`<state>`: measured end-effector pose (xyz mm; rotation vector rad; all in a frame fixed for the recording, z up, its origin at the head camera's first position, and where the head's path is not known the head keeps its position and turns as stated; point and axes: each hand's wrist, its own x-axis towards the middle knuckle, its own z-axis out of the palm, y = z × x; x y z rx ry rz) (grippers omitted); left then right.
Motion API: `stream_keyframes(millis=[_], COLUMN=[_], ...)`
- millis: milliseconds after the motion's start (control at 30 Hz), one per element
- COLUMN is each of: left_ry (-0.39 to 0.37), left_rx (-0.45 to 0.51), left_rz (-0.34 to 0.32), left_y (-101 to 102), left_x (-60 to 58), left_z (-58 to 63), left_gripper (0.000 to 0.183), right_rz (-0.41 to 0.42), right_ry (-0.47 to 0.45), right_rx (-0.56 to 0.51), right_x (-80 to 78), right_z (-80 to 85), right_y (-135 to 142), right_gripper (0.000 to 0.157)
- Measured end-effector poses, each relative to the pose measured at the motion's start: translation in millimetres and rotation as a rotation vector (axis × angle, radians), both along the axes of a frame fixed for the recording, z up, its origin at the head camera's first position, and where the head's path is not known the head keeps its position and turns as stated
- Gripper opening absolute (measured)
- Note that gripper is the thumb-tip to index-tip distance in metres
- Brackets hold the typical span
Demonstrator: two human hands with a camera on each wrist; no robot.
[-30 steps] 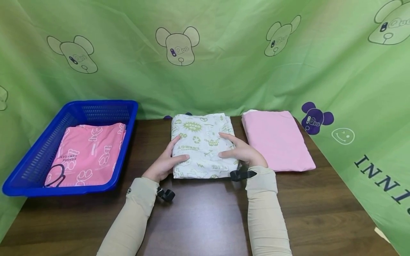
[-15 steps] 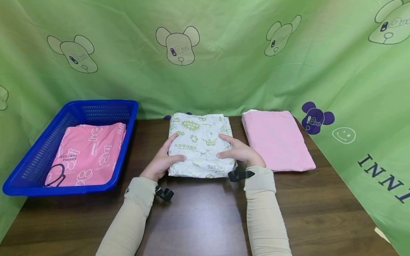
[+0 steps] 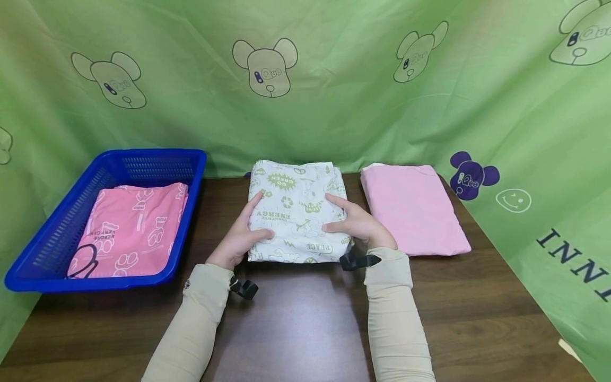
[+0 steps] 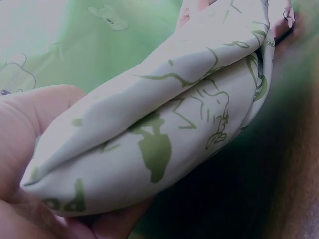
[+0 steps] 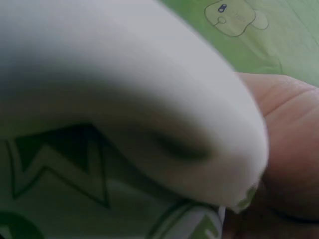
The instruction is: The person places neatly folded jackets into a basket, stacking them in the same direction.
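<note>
A folded white cloth with green print [image 3: 297,207] is held at the middle back of the table in the head view. My left hand [image 3: 236,237] grips its left side, thumb and a finger lying over the top. On the opposite side my right hand [image 3: 359,224] holds the cloth the same way. Seen from the left wrist, the folded cloth [image 4: 164,129] bulges in layers, with part of the left hand [image 4: 30,134] above it and a fingertip underneath. In the right wrist view a blurred fold [image 5: 199,99] hides most of the right hand [image 5: 294,124].
At left a blue basket [image 3: 102,284] contains a folded pink printed cloth [image 3: 138,233]. A folded plain pink cloth [image 3: 412,209] lies right of the hands. A green curtain [image 3: 334,111] stands behind the brown table [image 3: 296,329].
Both hands have shifted the white cloth slightly left and away from me; its back edge now sits higher in the head view. The basket and pink cloths have not moved.
</note>
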<state>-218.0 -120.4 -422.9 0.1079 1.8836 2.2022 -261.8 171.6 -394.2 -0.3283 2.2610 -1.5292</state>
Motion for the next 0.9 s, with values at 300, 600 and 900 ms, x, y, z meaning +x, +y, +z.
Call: stream_keyframes(millis=[300, 600, 900], left_ry=[0.016, 0.029, 0.066], left_rx=[-0.029, -0.061, -0.055], left_rz=[0.07, 0.131, 0.172], left_y=[0.4, -1.5, -5.0], left_x=[3.6, 8.8, 16.1], left_z=[16.2, 31.8, 44.8], left_gripper=[0.105, 0.096, 0.089], right_rz=[-0.021, -0.046, -0.067], right_ry=[0.058, -0.006, 0.024], right_rx=[-0.012, -0.171, -0.243], right_x=[4.2, 8.5, 11.8], right_z=[13.3, 22.6, 28.3], right_y=[-3.7, -10.1, -15.6], right_gripper=[0.09, 0.09, 0.088])
